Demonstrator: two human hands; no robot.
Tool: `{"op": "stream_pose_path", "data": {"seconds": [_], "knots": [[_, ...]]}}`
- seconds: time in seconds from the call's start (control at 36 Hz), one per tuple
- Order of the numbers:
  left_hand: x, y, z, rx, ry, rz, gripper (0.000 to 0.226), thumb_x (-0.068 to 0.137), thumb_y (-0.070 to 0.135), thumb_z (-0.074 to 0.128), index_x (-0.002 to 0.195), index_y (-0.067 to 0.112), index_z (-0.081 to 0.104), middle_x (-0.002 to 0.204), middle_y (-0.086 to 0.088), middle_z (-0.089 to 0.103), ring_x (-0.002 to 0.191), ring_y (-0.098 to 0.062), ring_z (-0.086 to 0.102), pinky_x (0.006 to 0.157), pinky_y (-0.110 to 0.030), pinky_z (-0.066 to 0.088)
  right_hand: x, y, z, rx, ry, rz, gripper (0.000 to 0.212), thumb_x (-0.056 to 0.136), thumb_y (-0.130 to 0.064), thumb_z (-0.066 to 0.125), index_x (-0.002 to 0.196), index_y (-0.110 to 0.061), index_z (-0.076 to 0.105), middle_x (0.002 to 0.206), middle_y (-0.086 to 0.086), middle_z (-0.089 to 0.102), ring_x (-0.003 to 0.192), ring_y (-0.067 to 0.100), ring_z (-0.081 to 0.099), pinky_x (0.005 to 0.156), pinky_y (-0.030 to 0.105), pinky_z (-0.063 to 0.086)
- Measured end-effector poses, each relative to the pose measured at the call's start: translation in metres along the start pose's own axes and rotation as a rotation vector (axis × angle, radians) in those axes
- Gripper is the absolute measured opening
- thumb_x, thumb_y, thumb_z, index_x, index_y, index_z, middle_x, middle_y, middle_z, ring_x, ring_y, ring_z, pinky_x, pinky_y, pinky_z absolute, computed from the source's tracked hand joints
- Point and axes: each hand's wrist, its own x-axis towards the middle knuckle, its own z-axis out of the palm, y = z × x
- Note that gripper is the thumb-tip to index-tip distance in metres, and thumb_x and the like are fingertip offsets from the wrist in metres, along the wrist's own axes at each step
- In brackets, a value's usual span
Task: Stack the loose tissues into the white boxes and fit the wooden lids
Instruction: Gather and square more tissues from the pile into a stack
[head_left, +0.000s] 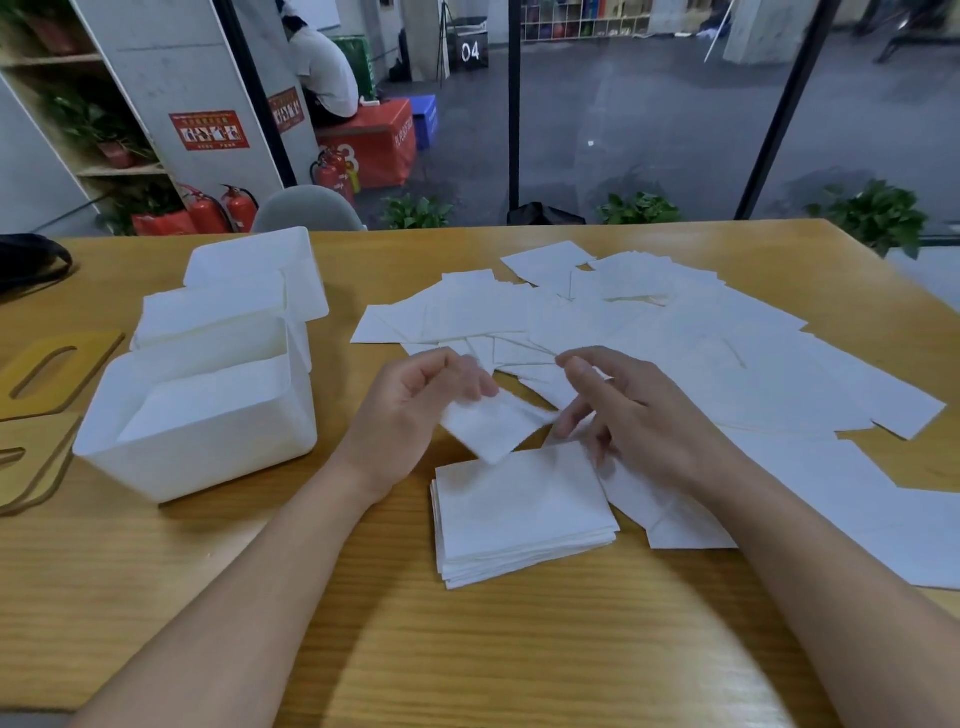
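A light wooden table (519, 649) carries scattered loose white tissues (701, 364), open white plastic boxes (208, 441) at left, a squared tissue stack (519, 514). Above the stack, the left hand (410, 410) pinches one tissue (493, 423); the right hand (634, 410) hovers, fingers loosely spread.

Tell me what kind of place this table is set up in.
Probably a shared office or activity space. The wooden table faces a glass wall onto a grey-floored hall with red fire extinguishers, potted plants and cubby shelves.

grey chair (306, 209) | 3 fire extinguishers (239, 208) | potted plants (878, 215) | seated person (322, 73)
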Motion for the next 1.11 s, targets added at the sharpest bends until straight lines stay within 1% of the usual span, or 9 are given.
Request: {"op": "stream_pose_path", "data": {"seconds": [0.08,0.17,0.44,0.56,0.64,0.69,0.83,0.94,1.11], "knots": [[-0.002,0.001,0.003,-0.056,0.028,0.023,0.025,0.101,0.032,0.077,0.088,0.012,0.073,0.098,-0.007,0.076,0.096,-0.017,0.069,0.089,-0.023,0.050,-0.001,-0.002,0.001,0.010,0.012,0.027,0.049,0.104,-0.079,0.043,0.131,-0.043,0.063,0.094,-0.003,0.082,0.063,0.026,0.074,0.069,0.032,0.051],[-0.003,0.001,0.004,-0.197,-0.058,0.028,0.025,0.095,0.011,0.085,0.095,0.007,0.060,0.100,-0.010,0.071,0.091,-0.020,0.067,0.080,-0.026,0.053,-0.003,-0.002,0.003,-0.071,0.034,0.002,0.044,0.103,-0.078,0.045,0.123,-0.046,0.068,0.100,-0.011,0.080,0.063,0.015,0.071,0.070,0.034,0.056],[-0.005,0.009,0.003,-0.431,-0.252,0.016,0.055,0.090,-0.005,0.078,0.139,0.011,0.061,0.129,-0.016,0.069,0.119,-0.026,0.067,0.092,-0.033,0.059,-0.010,-0.017,0.006,-0.036,-0.092,-0.094,0.050,0.106,-0.063,0.055,0.152,-0.044,0.055,0.143,-0.028,0.065,0.136,0.002,0.058,0.104,0.038,0.047],[-0.006,0.011,0.001,-0.452,-0.308,0.013,0.070,0.094,-0.010,0.072,0.157,0.011,0.050,0.131,-0.017,0.067,0.107,-0.019,0.069,0.085,-0.026,0.058,-0.014,-0.019,0.008,0.011,-0.174,-0.162,0.052,0.107,-0.061,0.057,0.156,-0.047,0.049,0.154,-0.026,0.057,0.150,0.002,0.045,0.114,0.039,0.043],[-0.006,0.010,0.000,-0.429,-0.315,0.023,0.077,0.094,-0.010,0.070,0.163,0.013,0.044,0.131,-0.017,0.067,0.124,-0.031,0.065,0.097,-0.036,0.057,-0.014,-0.021,0.013,0.051,-0.144,-0.234,0.039,0.108,-0.045,0.065,0.147,-0.042,0.061,0.149,-0.015,0.062,0.143,0.010,0.054,0.101,0.030,0.059],[-0.006,0.010,0.000,-0.405,-0.314,0.039,0.081,0.094,-0.010,0.071,0.166,0.013,0.041,0.131,-0.017,0.067,0.127,-0.034,0.064,0.101,-0.041,0.057,-0.013,-0.020,0.016,0.035,-0.089,-0.276,0.031,0.105,-0.035,0.072,0.136,-0.039,0.069,0.138,-0.010,0.069,0.133,0.015,0.061,0.100,0.022,0.054],[-0.005,0.010,-0.003,-0.312,-0.238,0.051,0.082,0.090,-0.011,0.066,0.164,0.017,0.044,0.132,-0.021,0.066,0.117,-0.032,0.063,0.095,-0.041,0.058,-0.012,-0.015,0.014,0.034,0.042,-0.267,0.016,0.098,-0.034,0.080,0.114,-0.035,0.079,0.115,-0.007,0.076,0.113,0.019,0.071,0.086,0.032,0.056],[-0.006,0.010,0.005,-0.219,-0.084,0.010,0.061,0.101,0.005,0.073,0.156,0.028,0.058,0.131,-0.017,0.073,0.114,-0.032,0.073,0.092,-0.041,0.062,-0.011,-0.017,0.011,0.127,0.102,-0.344,0.004,0.101,-0.022,0.079,0.105,-0.023,0.081,0.101,0.001,0.079,0.092,0.023,0.073,0.078,0.028,0.056],[-0.007,0.010,0.000,-0.091,0.005,-0.026,0.033,0.101,0.019,0.079,0.134,0.024,0.075,0.094,-0.017,0.074,0.086,-0.031,0.072,0.079,-0.039,0.058,-0.010,-0.018,0.006,0.232,0.156,-0.314,0.013,0.102,-0.016,0.077,0.112,-0.024,0.080,0.090,0.003,0.075,0.070,0.024,0.061,0.062,0.029,0.049]]}}
